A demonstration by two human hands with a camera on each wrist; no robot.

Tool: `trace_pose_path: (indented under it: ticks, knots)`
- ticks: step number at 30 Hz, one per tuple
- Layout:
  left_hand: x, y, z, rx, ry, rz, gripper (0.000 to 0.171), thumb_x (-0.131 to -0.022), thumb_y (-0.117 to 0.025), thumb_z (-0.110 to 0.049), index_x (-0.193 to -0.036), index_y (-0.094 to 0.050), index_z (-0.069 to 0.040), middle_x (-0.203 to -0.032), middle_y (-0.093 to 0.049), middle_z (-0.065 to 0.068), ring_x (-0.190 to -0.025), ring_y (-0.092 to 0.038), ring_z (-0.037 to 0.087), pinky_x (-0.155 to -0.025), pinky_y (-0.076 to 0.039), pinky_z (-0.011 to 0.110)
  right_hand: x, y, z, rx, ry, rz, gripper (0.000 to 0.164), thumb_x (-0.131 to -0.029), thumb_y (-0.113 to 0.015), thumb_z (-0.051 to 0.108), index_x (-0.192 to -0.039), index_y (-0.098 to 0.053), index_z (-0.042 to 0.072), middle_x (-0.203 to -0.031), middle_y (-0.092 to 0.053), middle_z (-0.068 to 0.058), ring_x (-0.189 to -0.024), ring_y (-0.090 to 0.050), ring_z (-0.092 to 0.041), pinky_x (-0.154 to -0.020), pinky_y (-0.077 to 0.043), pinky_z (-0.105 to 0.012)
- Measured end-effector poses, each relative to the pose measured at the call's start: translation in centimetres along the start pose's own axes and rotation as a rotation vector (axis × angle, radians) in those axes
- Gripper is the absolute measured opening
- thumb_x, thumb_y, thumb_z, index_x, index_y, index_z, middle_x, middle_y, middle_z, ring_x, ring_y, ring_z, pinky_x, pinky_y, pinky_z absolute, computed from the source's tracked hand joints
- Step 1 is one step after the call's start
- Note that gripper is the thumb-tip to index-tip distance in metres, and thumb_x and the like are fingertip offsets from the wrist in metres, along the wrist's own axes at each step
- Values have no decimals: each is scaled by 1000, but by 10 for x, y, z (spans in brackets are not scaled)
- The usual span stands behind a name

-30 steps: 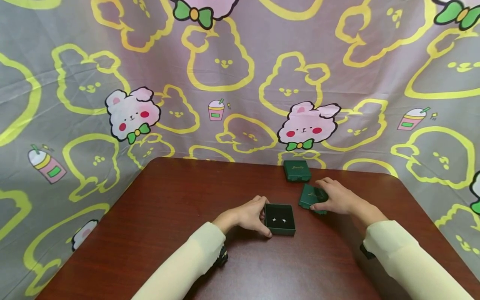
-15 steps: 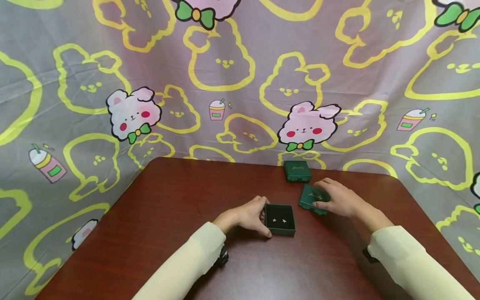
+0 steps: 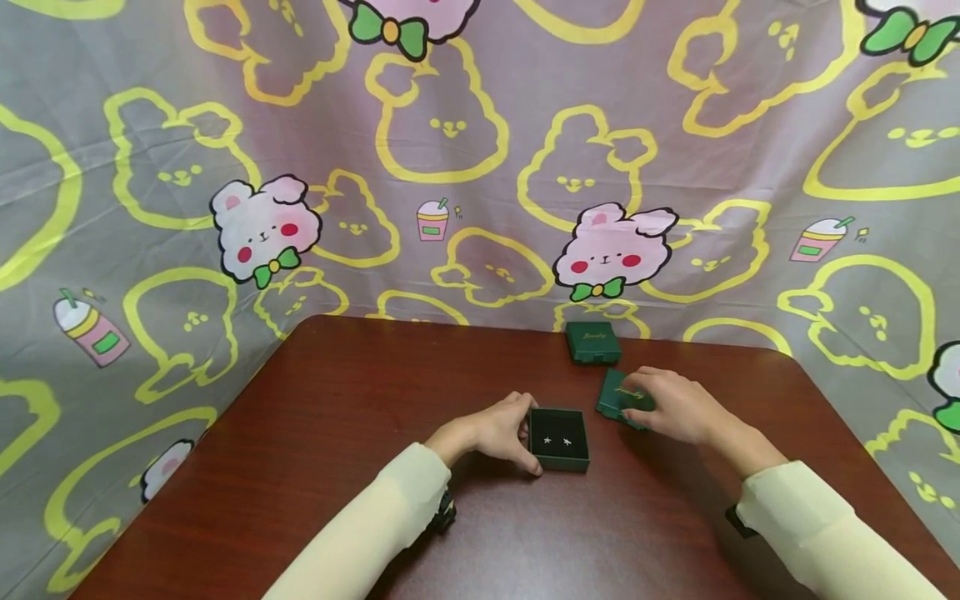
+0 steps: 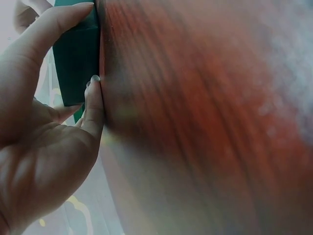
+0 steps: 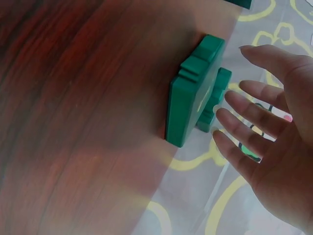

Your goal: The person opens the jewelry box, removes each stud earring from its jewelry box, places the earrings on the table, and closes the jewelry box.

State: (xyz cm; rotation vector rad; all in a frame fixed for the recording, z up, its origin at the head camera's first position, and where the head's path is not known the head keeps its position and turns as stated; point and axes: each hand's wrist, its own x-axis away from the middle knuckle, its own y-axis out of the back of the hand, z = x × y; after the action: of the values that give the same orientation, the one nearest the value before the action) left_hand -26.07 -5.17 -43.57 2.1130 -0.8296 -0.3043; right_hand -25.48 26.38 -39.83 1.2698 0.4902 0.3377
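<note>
My left hand (image 3: 495, 429) grips the left side of an open dark-green jewelry box (image 3: 564, 464), thumb at its near corner and fingers at the far one. On the box's black lining sits a pair of small silvery star-shaped earrings (image 3: 557, 442). In the left wrist view, thumb and fingers touch the box's green side (image 4: 77, 58). My right hand (image 3: 678, 404) hovers close over a closed green jewelry box (image 3: 613, 396) with gold lettering, covering its right part. From the right wrist, the spread fingers stand apart from that box (image 5: 183, 105), holding nothing.
Behind the closed box, another closed green jewelry box (image 3: 593, 342) lies near the table's back edge. The reddish-brown wooden table (image 3: 375, 375) meets a hanging cloth (image 3: 480, 200) printed with cartoon rabbits and yellow outlines.
My right hand has drawn back slightly toward me, and its fingers show less dark shadow on the closed box. The left hand and the open box stay put.
</note>
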Motion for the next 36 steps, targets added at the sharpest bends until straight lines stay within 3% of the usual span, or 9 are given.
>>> trace_pose_path:
  ticks: [13,22,27,36]
  knots:
    - [-1,0,0,2,-8,1,76,-66,-97,-25,-121,-49,-6,-102,-49,3,-87,-49,8,-80,-44,20,-3,-1,21,9,54,11,33,-90,-79,28,-116,-71,10,-113,-68,-4,-101,-68,-28,-75,-57,-50]
    - [-1,1,-1,7,-2,-3,76,-66,-97,-24,-121,-49,-6,-102,-49,4,-87,-49,8,-80,-44,20,-7,-7,38,14,114,22,37,-89,-79,26,-120,-70,9,-112,-67,-3,-101,-66,-23,-80,-57,-47]
    - [0,2,-2,8,-5,-1,74,-66,-97,-24,-120,-49,-7,-102,-49,4,-87,-50,8,-80,-44,20,-10,-11,45,-2,156,14,32,-89,-80,24,-116,-71,12,-109,-67,0,-100,-65,-21,-82,-56,-42]
    - [0,1,0,14,-8,-10,71,-65,-97,-23,-115,-50,-8,-102,-49,4,-87,-49,8,-79,-43,20,-15,-19,56,-19,178,24,32,-88,-81,26,-115,-71,11,-103,-66,1,-91,-61,-18,-73,-53,-33]
